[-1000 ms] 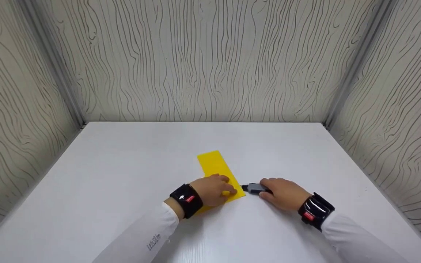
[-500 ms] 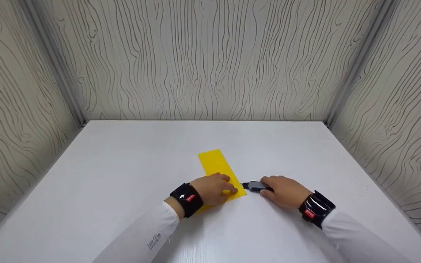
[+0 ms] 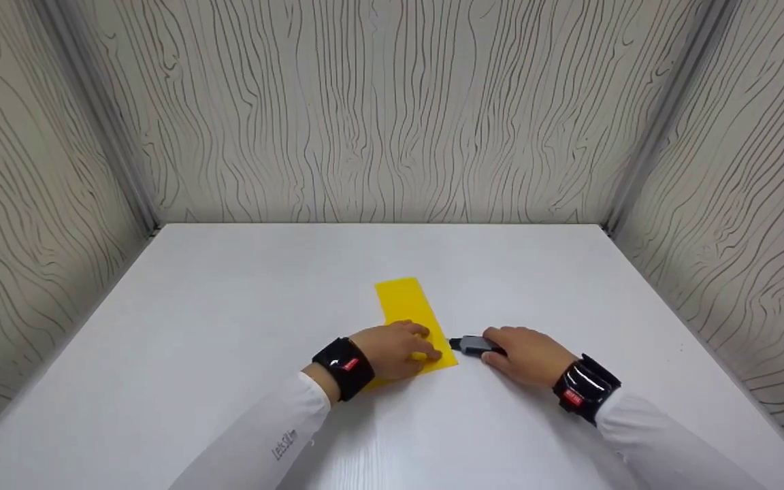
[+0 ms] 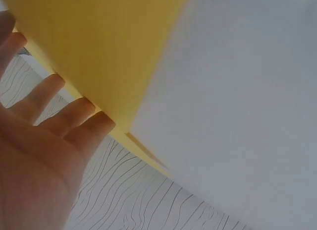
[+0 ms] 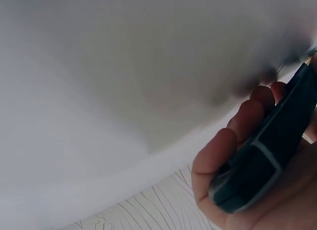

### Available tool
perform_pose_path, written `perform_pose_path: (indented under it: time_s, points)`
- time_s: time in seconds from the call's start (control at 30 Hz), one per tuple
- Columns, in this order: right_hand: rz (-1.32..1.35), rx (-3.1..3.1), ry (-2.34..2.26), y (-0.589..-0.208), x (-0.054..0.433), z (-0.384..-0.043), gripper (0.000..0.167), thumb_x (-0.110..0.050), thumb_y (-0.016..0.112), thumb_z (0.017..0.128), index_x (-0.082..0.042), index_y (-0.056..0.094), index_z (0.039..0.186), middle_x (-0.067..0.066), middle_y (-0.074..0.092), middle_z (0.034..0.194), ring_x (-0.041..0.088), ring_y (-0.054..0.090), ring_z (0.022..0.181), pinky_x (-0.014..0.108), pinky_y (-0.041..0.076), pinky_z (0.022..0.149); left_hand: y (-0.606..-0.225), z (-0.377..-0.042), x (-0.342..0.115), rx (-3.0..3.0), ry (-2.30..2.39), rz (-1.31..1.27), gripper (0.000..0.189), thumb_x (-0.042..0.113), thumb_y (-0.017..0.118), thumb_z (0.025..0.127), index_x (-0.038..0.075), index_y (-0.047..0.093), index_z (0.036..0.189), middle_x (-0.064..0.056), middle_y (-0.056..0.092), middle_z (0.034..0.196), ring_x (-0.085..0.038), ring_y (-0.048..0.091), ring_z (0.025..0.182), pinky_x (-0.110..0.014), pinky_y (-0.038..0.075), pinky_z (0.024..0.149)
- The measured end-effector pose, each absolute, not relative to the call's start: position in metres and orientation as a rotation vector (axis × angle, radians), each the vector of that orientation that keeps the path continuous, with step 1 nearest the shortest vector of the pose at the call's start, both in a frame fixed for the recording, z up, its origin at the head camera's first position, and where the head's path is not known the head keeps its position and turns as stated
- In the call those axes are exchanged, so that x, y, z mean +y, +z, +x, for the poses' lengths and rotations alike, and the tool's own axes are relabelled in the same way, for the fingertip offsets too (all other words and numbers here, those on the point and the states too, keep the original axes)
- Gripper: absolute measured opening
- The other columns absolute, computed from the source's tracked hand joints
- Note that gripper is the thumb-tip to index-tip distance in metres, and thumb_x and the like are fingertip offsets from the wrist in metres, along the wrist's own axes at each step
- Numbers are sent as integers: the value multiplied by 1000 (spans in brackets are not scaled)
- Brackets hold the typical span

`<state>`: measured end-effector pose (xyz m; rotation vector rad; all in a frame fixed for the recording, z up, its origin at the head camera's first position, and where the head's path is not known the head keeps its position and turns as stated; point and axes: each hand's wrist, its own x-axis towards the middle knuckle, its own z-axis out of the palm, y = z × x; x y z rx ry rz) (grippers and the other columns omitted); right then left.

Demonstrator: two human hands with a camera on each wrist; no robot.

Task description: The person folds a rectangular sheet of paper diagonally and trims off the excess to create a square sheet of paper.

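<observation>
A flat yellow sheet [image 3: 405, 296] lies on the white table, its long strip slanting down to the right. My left hand [image 3: 399, 348] rests on it with the fingertips spread and pressing, covering its middle. In the left wrist view those fingertips meet the yellow sheet [image 4: 114, 46] along its surface. My right hand [image 3: 531, 355] grips a utility knife [image 3: 477, 346] with a grey and black handle, its front end right at the sheet's right edge. Curled fingers wrap the dark handle of the utility knife [image 5: 267, 145] in the right wrist view, where its front end is blurred.
The white table [image 3: 242, 279] stretches around both hands. Behind it and on both sides stand wood-grain patterned panels [image 3: 365, 122]. Grey corner posts [image 3: 664, 116] join the panels.
The yellow sheet has turned slightly, its far end shifting to the right. My left wrist has edged left, and the right hand with the utility knife has moved a little left.
</observation>
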<state>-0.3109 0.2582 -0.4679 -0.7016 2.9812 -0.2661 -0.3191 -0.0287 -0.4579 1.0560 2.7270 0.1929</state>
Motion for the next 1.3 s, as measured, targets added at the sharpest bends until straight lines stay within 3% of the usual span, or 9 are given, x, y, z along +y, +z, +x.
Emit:
perform_pose_path:
  time_s: [0.17,0.3,0.6,0.83,1.07,1.3]
  points:
    - [-704,2990,-267,-473,259,-314,24,-30,69,107,-12,67,123,-2,60,90,18,53,82,41,48,79,-460,-318,-24,2862,129,960,35,38,65,109,26,73,141,-5,68,144,-27,61,129,-40,54,115]
    - [-690,2994,-275,-472,260,-315,22,-31,69,107,-13,66,120,-2,60,90,19,53,81,41,48,78,-459,-318,-20,2928,27,810,48,50,66,107,13,71,137,-11,70,129,-27,61,111,-39,59,104]
    - [-600,2955,-328,-466,260,-316,24,-31,70,107,-12,62,120,0,53,83,19,52,79,38,39,73,-457,-326,-22,2903,36,790,52,56,66,105,15,71,137,-9,69,132,-26,64,111,-41,59,106]
    - [-678,2964,-362,-463,262,-310,25,-30,71,106,-11,64,120,-2,53,85,17,51,81,37,41,75,-454,-330,-27,2867,27,865,50,54,68,104,19,70,140,-6,67,140,-23,66,114,-40,56,112]
    - [-637,2957,-350,-466,256,-304,26,-30,71,106,-10,65,122,-2,54,86,17,51,80,37,40,74,-456,-321,-22,2871,-88,895,44,48,68,106,15,72,134,-5,68,124,-21,60,101,-36,59,101]
    - [-606,2951,-354,-467,255,-303,24,-29,71,106,-11,65,120,-1,55,86,19,52,80,39,41,75,-456,-312,-18,2886,-58,829,53,50,67,106,12,69,143,-8,70,128,-25,62,107,-40,58,106]
